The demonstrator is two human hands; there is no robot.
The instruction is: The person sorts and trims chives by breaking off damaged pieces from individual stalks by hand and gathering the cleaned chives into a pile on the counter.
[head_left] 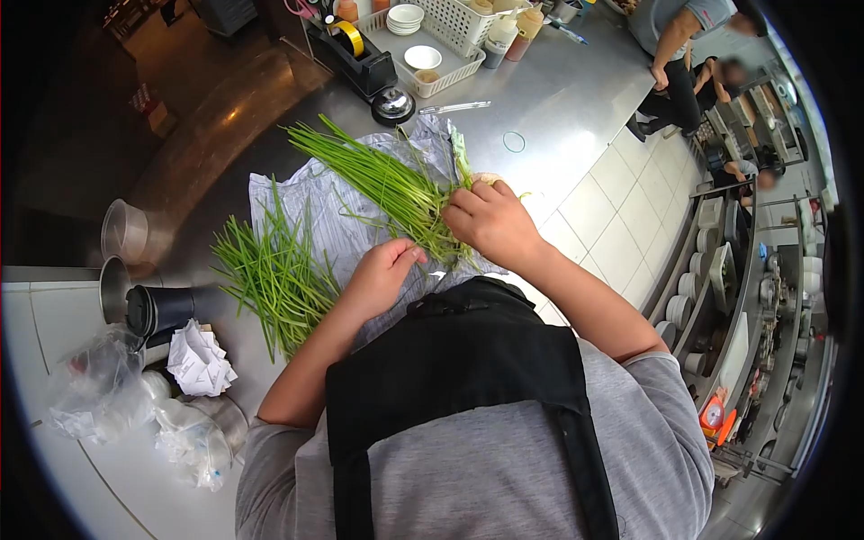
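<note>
A bunch of long green stalks (pixel 382 180) lies on a grey-white cloth (pixel 315 202) spread over the steel counter. My right hand (pixel 490 220) is at the root end of this bunch, its fingers curled; what they hold is hidden. Just below the bunch, my left hand (pixel 389 270) has thumb and fingertips pinched together, with anything between them too small to name. A second, looser pile of green stalks (pixel 274 283) rests to the left, beside my left forearm and partly on the cloth.
Behind the cloth are a bell (pixel 393 106), a tape dispenser (pixel 355 63), a white basket (pixel 441 81) and bottles (pixel 517 40). Clear containers (pixel 124 229), a black cup (pixel 162 310), crumpled paper (pixel 200 358) and plastic bags (pixel 99 387) are at left. A person (pixel 675 45) stands at the far right.
</note>
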